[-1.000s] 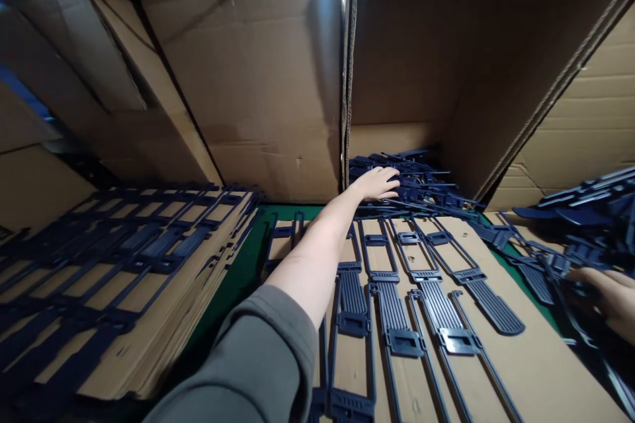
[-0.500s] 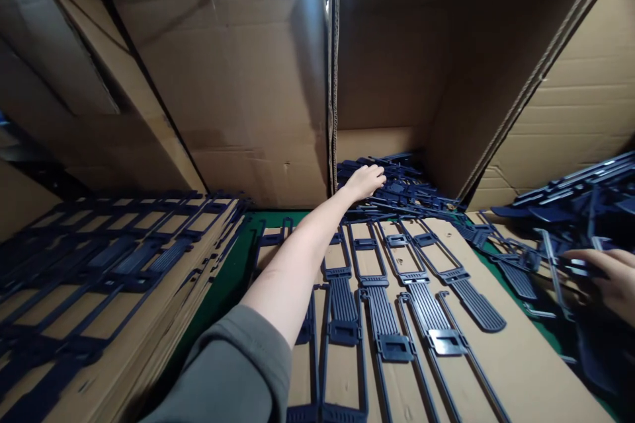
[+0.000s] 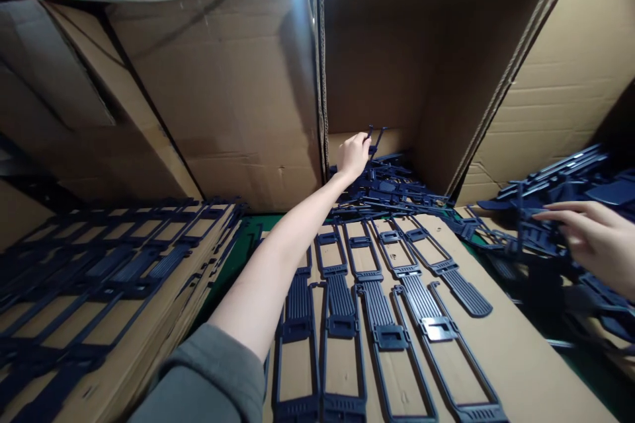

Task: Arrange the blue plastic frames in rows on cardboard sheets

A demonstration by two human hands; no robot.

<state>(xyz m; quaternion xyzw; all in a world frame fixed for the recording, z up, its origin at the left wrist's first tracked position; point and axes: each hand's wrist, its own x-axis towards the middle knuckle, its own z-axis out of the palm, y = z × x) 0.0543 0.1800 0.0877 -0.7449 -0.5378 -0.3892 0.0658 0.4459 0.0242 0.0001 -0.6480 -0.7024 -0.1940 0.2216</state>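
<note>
Nearest, blue frames [image 3: 344, 327] lie in rows on a cardboard sheet [image 3: 526, 357]; to the left, a stack [image 3: 163, 337] of sheets bears more, with green desk [image 3: 244, 238] showing between. The left arm [image 3: 278, 264] slants across the sheet, hiding some frames. The right hand [image 3: 592, 238] is at a loose pile [image 3: 570, 172], index finger pointing left, other fingers curled; whether it grips anything I cannot tell. Farther off, an open box [image 3: 381, 59] faces the person, a heap [image 3: 397, 188] at its bottom. There the left hand [image 3: 354, 154], arm outstretched, is closed on a thin part [image 3: 380, 139] jutting above the heap.
</note>
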